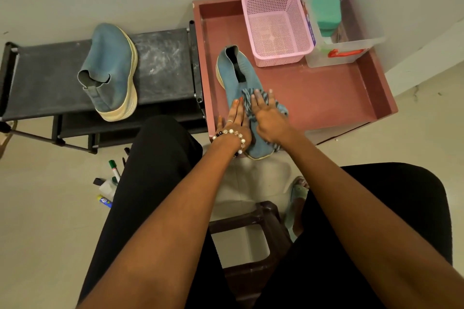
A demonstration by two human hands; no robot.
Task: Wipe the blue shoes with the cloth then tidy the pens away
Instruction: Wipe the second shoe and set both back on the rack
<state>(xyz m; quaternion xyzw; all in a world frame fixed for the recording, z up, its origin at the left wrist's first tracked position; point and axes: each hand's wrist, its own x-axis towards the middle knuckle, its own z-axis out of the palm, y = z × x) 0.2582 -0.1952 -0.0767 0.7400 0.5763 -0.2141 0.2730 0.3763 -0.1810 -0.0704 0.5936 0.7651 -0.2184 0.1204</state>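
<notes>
Wiping step. My left hand [234, 120] flat, fingers straight, steadying blue shoe [236, 78] on pink tray [326, 98]. My right hand [267, 115], fingers spread, presses striped cloth [247, 100] onto it. Next, I judge: second shoe [108, 65], then pens [114, 170].

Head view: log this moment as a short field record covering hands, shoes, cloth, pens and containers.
left hand: flat on the shoe, steadying it
right hand: fingers spread, pressing the striped cloth on the shoe
shoe being wiped: in the red tray
second shoe: on the black rack
pens: on the floor
pink basket: in tray, empty
</notes>
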